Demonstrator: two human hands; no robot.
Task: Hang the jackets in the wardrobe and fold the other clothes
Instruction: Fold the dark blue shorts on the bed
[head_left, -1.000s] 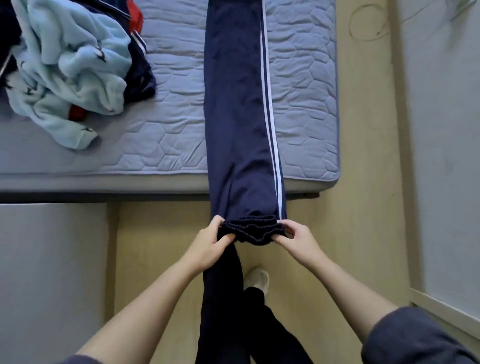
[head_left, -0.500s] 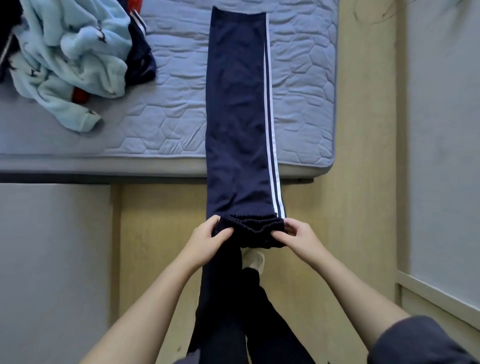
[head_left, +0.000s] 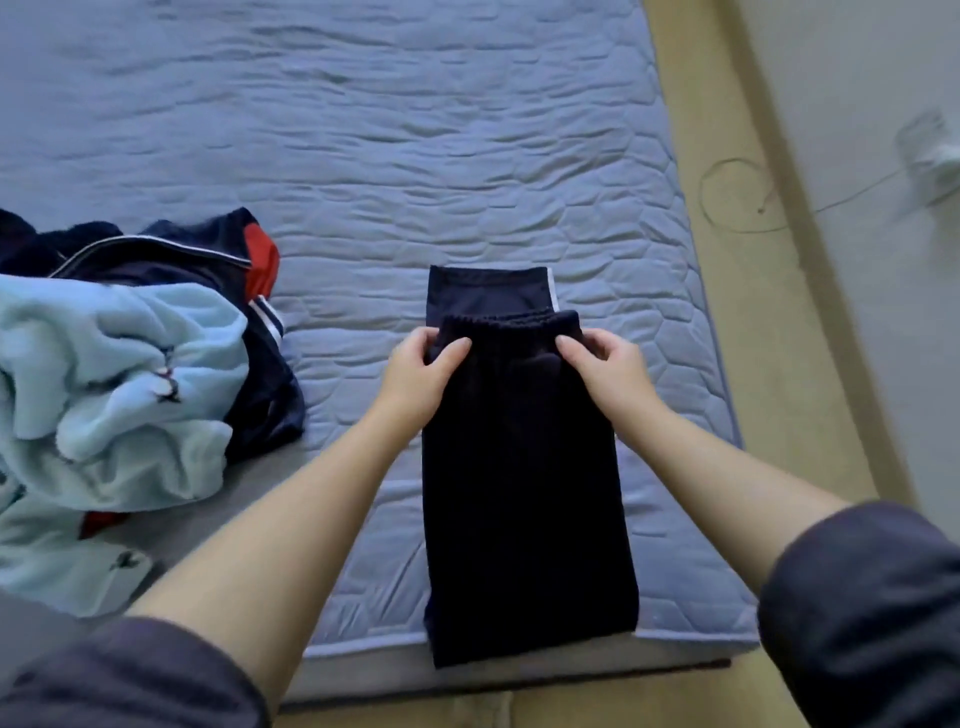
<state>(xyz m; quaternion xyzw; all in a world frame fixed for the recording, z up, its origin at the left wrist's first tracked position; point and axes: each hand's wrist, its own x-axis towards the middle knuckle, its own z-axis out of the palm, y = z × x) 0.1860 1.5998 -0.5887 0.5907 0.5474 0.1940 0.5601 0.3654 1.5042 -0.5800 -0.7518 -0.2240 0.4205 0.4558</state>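
Navy trousers (head_left: 519, 493): laid folded double at the mattress's (head_left: 415, 156) near right corner.
Left hand (head_left: 415, 374): curled; the waistband is pinched.
Right hand (head_left: 608, 369): curled; the waistband is pinched.

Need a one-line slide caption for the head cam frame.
Left hand and right hand pinch the waistband of folded trousers on the mattress, beside a clothes pile.
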